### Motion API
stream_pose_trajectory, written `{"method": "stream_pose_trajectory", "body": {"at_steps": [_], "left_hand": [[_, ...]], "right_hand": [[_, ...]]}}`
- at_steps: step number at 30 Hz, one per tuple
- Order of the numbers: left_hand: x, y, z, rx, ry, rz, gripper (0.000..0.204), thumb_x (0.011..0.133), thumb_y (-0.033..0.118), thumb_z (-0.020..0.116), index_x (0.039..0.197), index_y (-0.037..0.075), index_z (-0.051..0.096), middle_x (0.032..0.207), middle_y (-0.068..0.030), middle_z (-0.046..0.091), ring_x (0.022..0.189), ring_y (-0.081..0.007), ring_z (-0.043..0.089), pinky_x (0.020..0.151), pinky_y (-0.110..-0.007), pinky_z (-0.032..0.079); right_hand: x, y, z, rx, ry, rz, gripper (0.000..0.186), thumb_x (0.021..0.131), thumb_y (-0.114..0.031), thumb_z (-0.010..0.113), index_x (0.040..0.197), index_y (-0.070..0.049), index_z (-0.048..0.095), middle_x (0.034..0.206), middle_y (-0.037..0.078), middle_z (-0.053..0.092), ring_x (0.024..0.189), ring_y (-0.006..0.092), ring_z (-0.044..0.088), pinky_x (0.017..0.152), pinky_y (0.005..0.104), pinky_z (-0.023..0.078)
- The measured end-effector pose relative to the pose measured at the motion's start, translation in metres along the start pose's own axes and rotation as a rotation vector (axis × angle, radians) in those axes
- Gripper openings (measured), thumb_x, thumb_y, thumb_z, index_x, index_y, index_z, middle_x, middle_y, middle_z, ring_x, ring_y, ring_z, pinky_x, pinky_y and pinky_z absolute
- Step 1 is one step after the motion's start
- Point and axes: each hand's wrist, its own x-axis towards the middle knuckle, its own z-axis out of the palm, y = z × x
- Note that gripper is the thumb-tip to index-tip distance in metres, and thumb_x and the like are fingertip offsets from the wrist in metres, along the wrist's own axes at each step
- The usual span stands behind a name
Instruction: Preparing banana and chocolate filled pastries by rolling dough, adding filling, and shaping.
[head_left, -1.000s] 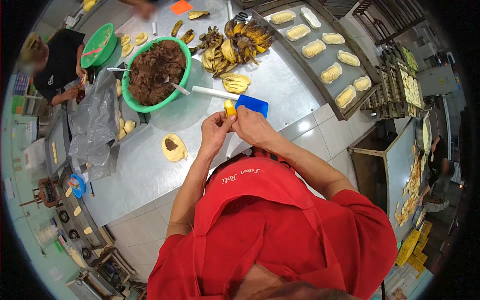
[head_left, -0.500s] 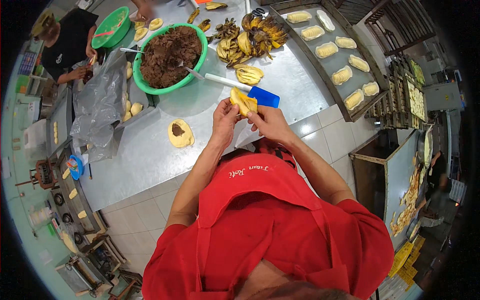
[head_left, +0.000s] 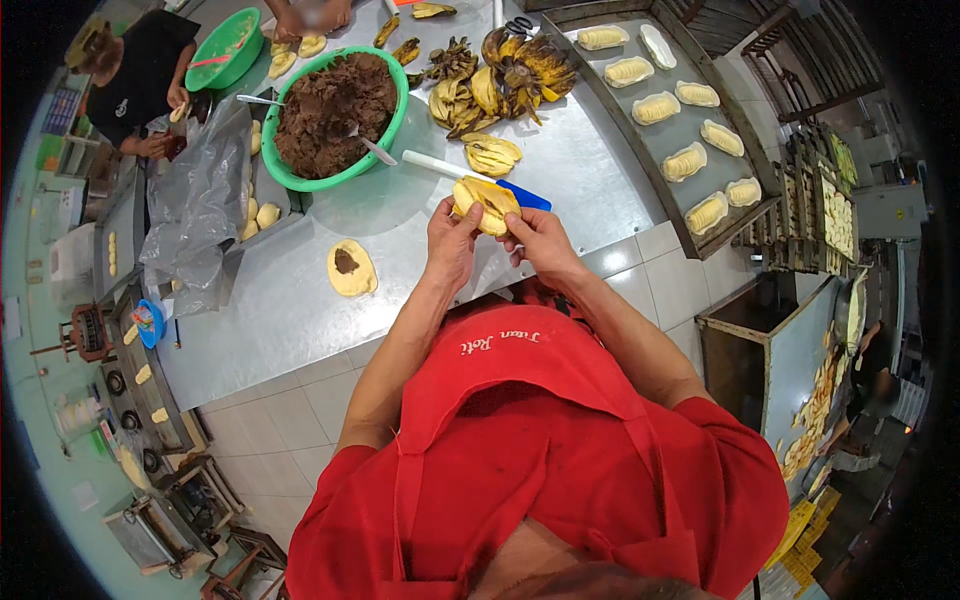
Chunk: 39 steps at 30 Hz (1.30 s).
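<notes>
Split banana (head_left: 484, 207): hanging between both hands over the desk's near edge; long axis running left to right, slanting down rightward; opened side facing up.
Left hand (head_left: 452, 245): grip pinching the banana's left end.
Right hand (head_left: 543, 245): grip pinching its right end.
Scraper (head_left: 524, 196): lying just beyond the banana, blue blade pointing right.
Desk (head_left: 265, 325): gleaming metal, carrying a green basin (head_left: 312, 184) of brown filling (head_left: 335, 115), a banana bunch (head_left: 530, 75), one filled dough oval (head_left: 352, 281).
Tray (head_left: 692, 122): holding rows of pale pastries (head_left: 628, 71).
Room: tiled floor (head_left: 300, 415) showing below; co-worker (head_left: 135, 75) working at far left.
</notes>
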Motion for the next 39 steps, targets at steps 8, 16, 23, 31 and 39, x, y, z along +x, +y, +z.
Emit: {"method": "stream_pose_trajectory", "body": {"at_steps": [8,16,23,31,39], "left_hand": [[0.006,-0.004,0.013,-0.071,-0.102,-0.035,0.041,0.105,0.014,0.077,0.139,0.001,0.060,0.128,-0.0086,0.072,0.109,-0.0180,0.072,0.098,-0.037,0.058],[0.008,-0.008,-0.002,0.064,-0.043,-0.089,0.054,0.103,0.004,0.075,0.151,0.001,0.052,0.140,-0.0114,0.067,0.121,-0.0218,0.070,0.102,-0.037,0.060],[-0.010,0.013,-0.023,-0.128,-0.094,-0.182,0.067,0.105,0.001,0.068,0.164,0.002,0.037,0.154,-0.0187,0.059,0.130,-0.0292,0.070,0.108,-0.046,0.062],[-0.039,0.035,-0.036,1.162,0.034,0.172,0.059,0.102,0.003,0.069,0.157,0.000,0.048,0.126,-0.0231,0.077,0.117,-0.0367,0.076,0.098,-0.041,0.059],[-0.096,0.074,-0.121,0.837,0.174,-0.046,0.045,0.102,0.011,0.079,0.143,0.000,0.062,0.107,-0.0102,0.077,0.090,-0.0154,0.073,0.078,-0.030,0.059]], "right_hand": [[0.019,-0.026,-0.008,-0.408,0.093,-0.095,0.038,0.103,-0.033,0.077,0.116,0.003,0.073,0.087,0.013,0.077,0.071,0.0221,0.076,0.058,0.0353,0.059],[0.027,-0.028,0.004,-0.874,0.173,-0.412,0.034,0.103,-0.026,0.073,0.115,0.006,0.070,0.096,0.027,0.077,0.090,0.0428,0.078,0.080,0.0495,0.059],[0.103,-0.044,-0.022,-0.810,0.100,-0.170,0.044,0.108,-0.039,0.068,0.117,0.004,0.073,0.091,0.019,0.077,0.074,0.0255,0.073,0.067,0.0425,0.057],[0.078,-0.058,0.046,-1.395,-0.013,-0.454,0.066,0.098,-0.057,0.073,0.121,0.005,0.075,0.099,0.028,0.079,0.085,0.0413,0.078,0.079,0.0466,0.061],[0.064,0.045,0.093,-0.717,-0.331,-0.010,0.026,0.099,-0.014,0.078,0.121,0.001,0.079,0.093,0.009,0.081,0.076,0.0133,0.076,0.071,0.0304,0.061]]}}
